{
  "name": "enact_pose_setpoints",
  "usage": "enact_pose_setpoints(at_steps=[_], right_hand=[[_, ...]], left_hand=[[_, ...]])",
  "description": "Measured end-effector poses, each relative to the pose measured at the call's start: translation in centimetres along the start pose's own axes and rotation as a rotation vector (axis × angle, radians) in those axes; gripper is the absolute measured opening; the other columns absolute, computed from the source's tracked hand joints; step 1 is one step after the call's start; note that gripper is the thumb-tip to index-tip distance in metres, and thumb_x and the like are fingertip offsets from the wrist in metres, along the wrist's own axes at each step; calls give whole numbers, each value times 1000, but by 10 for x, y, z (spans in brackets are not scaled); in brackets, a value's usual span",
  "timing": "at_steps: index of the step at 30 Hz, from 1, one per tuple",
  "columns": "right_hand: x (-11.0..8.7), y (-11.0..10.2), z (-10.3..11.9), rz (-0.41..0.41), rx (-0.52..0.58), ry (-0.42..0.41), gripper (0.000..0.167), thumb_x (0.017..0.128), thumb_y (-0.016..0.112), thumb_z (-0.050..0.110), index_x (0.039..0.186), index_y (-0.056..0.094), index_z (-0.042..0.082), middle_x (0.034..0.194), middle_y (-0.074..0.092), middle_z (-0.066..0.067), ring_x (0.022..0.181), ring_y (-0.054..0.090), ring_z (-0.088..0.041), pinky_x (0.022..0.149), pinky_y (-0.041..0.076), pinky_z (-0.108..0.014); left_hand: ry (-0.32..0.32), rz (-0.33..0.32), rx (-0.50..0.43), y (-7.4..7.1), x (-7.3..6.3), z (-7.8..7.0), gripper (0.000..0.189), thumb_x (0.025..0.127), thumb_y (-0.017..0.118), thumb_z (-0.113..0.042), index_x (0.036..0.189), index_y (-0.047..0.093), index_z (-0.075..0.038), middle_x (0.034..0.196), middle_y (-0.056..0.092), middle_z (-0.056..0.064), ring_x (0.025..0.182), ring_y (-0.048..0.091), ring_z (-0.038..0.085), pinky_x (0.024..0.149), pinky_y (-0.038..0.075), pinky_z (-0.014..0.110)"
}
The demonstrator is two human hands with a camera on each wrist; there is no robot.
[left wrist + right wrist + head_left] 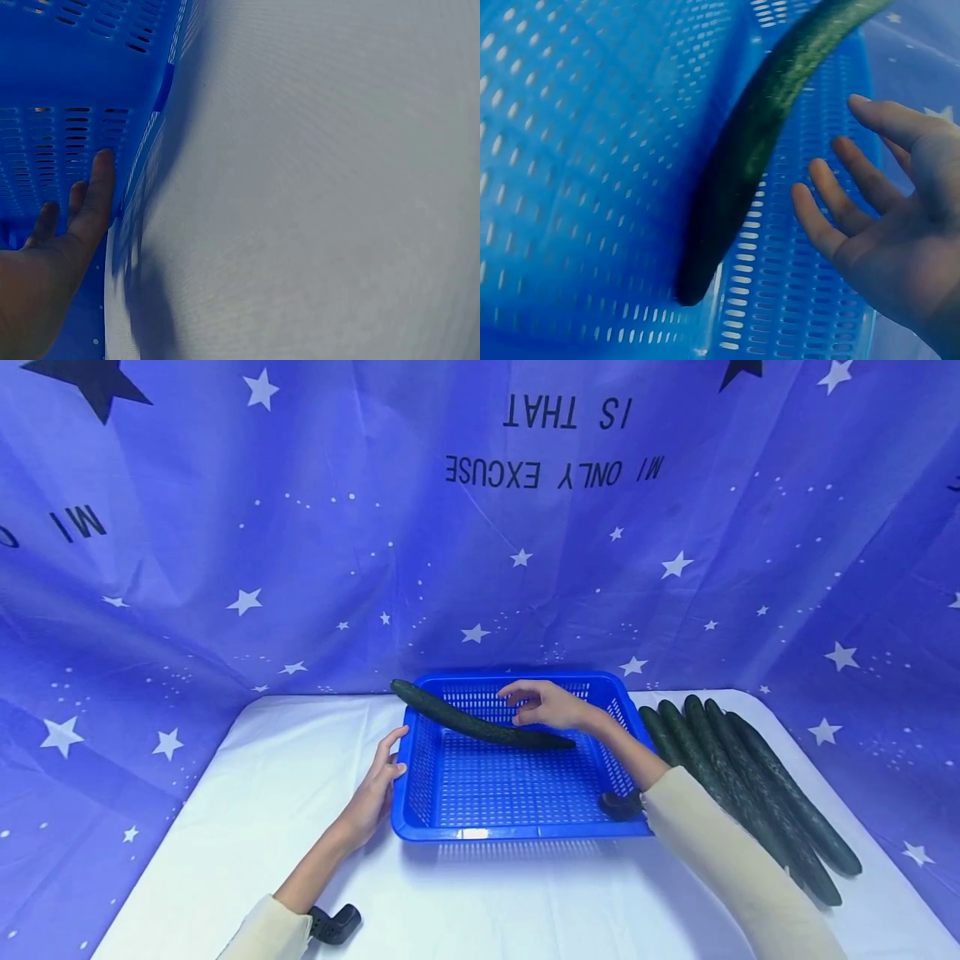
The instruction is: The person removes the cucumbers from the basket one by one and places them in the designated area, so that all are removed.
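Note:
One long dark green cucumber [480,727] lies slantwise in a blue plastic basket [525,838]. Its left end sticks out over the basket's back left corner, and its tapered end [697,277] is inside. My right hand [551,706] is over the back of the basket, beside the cucumber. In the right wrist view the fingers of the right hand [900,195] are spread and loosely bent, apart from the cucumber. Against the outside of the basket's left wall rests my left hand [375,793]; the left wrist view shows its fingers [97,195] fairly straight along the slotted wall.
Several more cucumbers [750,785] lie side by side on the white tablecloth [262,793], right of the basket. A blue curtain [420,568] with stars and lettering hangs close behind the basket. Dark devices [337,925] sit at both wrists.

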State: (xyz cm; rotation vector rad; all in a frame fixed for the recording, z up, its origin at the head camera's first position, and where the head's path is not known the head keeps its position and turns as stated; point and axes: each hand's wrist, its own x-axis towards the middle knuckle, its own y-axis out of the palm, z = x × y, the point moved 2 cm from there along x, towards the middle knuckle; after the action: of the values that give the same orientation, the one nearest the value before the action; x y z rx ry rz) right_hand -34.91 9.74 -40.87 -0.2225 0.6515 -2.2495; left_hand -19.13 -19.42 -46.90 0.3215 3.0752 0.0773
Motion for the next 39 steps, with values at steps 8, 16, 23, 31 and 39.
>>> enact_pose_setpoints(at_steps=[8, 16, 23, 31, 39], right_hand=[[5, 15, -5, 108, -8, -9, 50, 93, 63, -1, 141, 50, -2, 141, 51, -23, 130, 48, -38, 103, 44, -44], [10, 22, -8, 147, 3, -10, 50, 94, 62, 0, 142, 51, 2, 145, 49, -17, 132, 47, -34, 104, 43, -42], [16, 30, -9, 145, 26, 43, 48, 94, 64, 3, 141, 55, 8, 143, 51, -12, 131, 48, -31, 103, 43, -43], [21, 38, -13, 140, 73, 116, 48, 95, 64, 6, 142, 56, 14, 135, 59, -11, 124, 54, -29, 97, 47, -42], [21, 33, -10, 129, 92, 89, 47, 95, 62, 2, 140, 58, 15, 124, 64, -9, 110, 61, -23, 93, 48, -40]], left_hand=[[8, -1, 9, -1, -1, 1, 63, 100, 37, -25, 157, 12, -29, 147, 28, 25, 125, 45, 46, 91, 49, 42], [8, -1, 9, -1, -1, 0, 63, 99, 38, -26, 157, 12, -30, 145, 29, 25, 125, 45, 46, 92, 49, 41], [16, 0, 10, -2, -2, 0, 63, 100, 37, -27, 157, 12, -29, 145, 30, 26, 123, 47, 46, 91, 50, 43], [2, 1, -1, 0, 0, 2, 64, 99, 37, -25, 158, 12, -29, 148, 27, 25, 126, 45, 46, 93, 49, 44], [18, 20, -5, -1, 1, 0, 63, 100, 35, -24, 158, 10, -28, 147, 28, 27, 126, 45, 46, 93, 49, 44]])
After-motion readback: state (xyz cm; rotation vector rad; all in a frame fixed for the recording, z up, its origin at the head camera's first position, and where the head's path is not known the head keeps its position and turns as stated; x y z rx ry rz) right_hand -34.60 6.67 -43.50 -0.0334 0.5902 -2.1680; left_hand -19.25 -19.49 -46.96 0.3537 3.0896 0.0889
